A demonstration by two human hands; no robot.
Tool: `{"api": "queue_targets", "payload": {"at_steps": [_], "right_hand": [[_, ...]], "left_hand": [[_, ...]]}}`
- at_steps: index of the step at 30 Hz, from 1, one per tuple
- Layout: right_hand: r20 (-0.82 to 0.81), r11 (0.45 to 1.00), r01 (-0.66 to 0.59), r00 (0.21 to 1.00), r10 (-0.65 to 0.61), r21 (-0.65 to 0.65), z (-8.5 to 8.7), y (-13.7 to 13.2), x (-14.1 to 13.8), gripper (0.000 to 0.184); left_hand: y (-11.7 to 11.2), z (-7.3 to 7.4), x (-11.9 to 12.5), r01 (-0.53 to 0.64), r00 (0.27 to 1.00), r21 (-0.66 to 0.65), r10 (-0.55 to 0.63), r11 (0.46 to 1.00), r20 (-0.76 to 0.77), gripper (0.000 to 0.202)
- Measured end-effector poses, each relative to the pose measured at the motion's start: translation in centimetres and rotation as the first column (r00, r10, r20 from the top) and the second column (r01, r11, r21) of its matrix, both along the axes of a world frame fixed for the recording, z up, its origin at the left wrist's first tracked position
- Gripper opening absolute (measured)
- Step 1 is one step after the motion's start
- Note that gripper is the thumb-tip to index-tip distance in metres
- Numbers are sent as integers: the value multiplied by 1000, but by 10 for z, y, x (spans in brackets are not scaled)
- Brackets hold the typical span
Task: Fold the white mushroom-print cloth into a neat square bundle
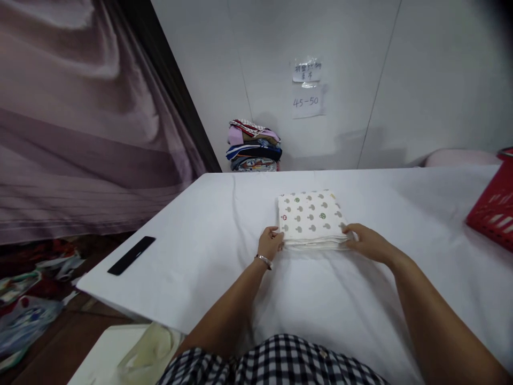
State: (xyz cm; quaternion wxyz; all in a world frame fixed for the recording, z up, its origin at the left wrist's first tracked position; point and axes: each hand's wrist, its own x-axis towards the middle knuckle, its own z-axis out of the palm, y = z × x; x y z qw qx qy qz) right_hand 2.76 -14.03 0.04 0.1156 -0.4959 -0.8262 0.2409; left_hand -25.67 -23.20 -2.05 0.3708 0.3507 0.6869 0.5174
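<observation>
A folded white cloth (311,214) printed with grey mushroom-like shapes and a few red and green ones lies flat on the white-covered table. Its layers show along the near edge. My left hand (270,243), with a bracelet at the wrist, grips the near left corner between curled fingers. At the near right corner, my right hand (366,241) pinches the layers, fingers over the edge and thumb on the near side. Parts of the fingertips are hidden against the cloth.
A black flat strip (132,255) lies at the table's left side. Stacked folded fabrics (254,147) stand beyond the far edge by the wall. A red basket (495,200) is at the right. Left hangs a mauve curtain (80,117); handwritten paper signs (308,101) are on the wall.
</observation>
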Motion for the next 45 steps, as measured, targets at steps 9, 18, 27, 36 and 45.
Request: {"api": "queue_targets", "payload": {"at_steps": [9, 18, 27, 36, 45], "right_hand": [[-148, 928, -68, 980, 130, 365, 0, -14, -30, 24], [-87, 908, -265, 947, 308, 325, -16, -9, -34, 28], [-155, 959, -224, 955, 251, 171, -2, -8, -30, 24], [-145, 967, -223, 960, 240, 123, 2, -11, -30, 28], [-64, 942, -248, 961, 268, 226, -5, -8, -34, 26]], "left_hand": [[-16, 5, -2, 188, 815, 181, -50, 966, -578, 27], [-12, 6, -10, 448, 399, -78, -277, 890, -874, 27], [-11, 7, -8, 489, 251, -108, -258, 866, -933, 21], [-14, 11, 0, 523, 164, -156, -279, 838, -946, 16], [-11, 19, 6, 553, 117, -138, -240, 821, -964, 15]]}}
